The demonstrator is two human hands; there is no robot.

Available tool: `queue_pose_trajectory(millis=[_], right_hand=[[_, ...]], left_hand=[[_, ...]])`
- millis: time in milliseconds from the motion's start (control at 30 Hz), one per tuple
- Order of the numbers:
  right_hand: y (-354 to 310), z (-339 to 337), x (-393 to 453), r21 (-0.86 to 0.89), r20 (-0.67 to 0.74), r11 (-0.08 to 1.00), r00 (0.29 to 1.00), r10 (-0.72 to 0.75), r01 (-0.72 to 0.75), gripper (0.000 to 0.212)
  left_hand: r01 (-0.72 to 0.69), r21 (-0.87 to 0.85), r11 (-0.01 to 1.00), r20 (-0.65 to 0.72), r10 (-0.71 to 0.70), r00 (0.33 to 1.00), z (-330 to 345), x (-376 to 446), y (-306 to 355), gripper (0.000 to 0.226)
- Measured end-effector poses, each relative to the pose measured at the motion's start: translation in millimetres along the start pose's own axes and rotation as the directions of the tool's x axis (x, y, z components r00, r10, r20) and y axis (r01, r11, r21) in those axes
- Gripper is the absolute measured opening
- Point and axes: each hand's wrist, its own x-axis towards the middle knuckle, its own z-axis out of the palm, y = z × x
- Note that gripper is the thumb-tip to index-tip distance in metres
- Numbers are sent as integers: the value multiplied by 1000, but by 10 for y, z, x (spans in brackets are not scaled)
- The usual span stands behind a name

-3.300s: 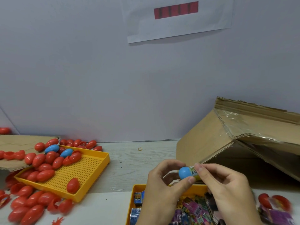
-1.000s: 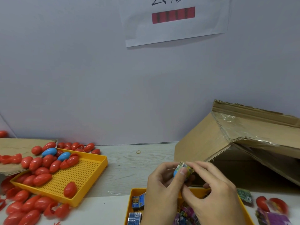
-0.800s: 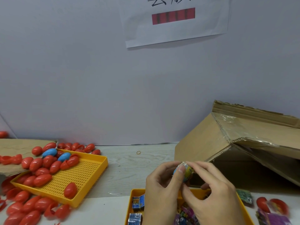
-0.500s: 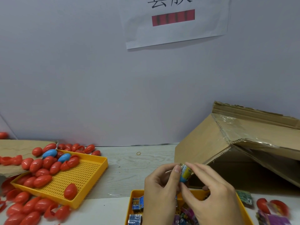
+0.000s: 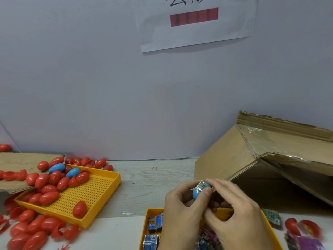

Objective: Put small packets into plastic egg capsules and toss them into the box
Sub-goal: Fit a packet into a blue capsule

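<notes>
Closest to the camera, a yellow tray [image 5: 150,213] sits on the desk [image 5: 144,184], with small packets [image 5: 155,221] lying in it. Both hands are up over this tray. The left hand [image 5: 180,212] has its grip curled round a blue egg capsule [image 5: 196,193], with the thumb on its front. The right hand [image 5: 236,213] pinches a shiny packet [image 5: 202,185] and pushes it into the open top of the capsule. So the capsule and packet are held in the air between the two hands, just in front of the cardboard box [image 5: 225,159].

It looks like the stuffing step: the packet is partly in and partly sticking out. Next the packet likely needs a firm push all the way down, and then the egg has to be snapped closed. I cannot see the other half of the egg. After that comes a short toss to the right, into the dark opening of the box.

On the right, near the box, lie a green packet [image 5: 272,215] and some red capsules [image 5: 292,226]. To the left is another yellow tray [image 5: 100,193] with a heap of red capsules [image 5: 48,184] and two blue capsules [image 5: 73,172]. More red ones are spilled around it. A small rubber band [image 5: 154,168] lies farther back. A paper sign [image 5: 198,22] is stuck on the wall. Nothing seems to block the way to the box, though its flap hangs low over the opening.
</notes>
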Motion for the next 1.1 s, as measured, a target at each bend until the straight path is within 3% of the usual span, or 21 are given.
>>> queue_pose_trajectory(millis=[133, 233, 367, 633, 900, 1100], right_hand=[[16, 12, -7, 11, 4, 1000, 1000, 10, -10, 55], [-3, 8, 3, 26, 2, 1000, 1000, 12, -12, 56], [-33, -2, -1, 55, 14, 998, 1000, 8, -9, 61], [-2, -6, 5, -38, 6, 999, 1000, -5, 5, 54], [-17, 7, 4, -11, 13, 1000, 1000, -20, 20, 55], [-51, -30, 12, 44, -22, 999, 1000, -20, 21, 59]], left_hand=[[9, 34, 999, 6, -10, 1000, -17, 6, -5, 18], [40, 26, 999, 10, -40, 999, -30, 1, 12, 34], [62, 4, 998, -1, -62, 998, -32, -3, 35, 23], [133, -16, 991, 133, -130, 983, -66, 4, 49, 35], [159, -4, 987, 144, -156, 977, -91, 5, 66, 44], [250, -134, 959, 185, -224, 957, -34, 4, 84, 44]])
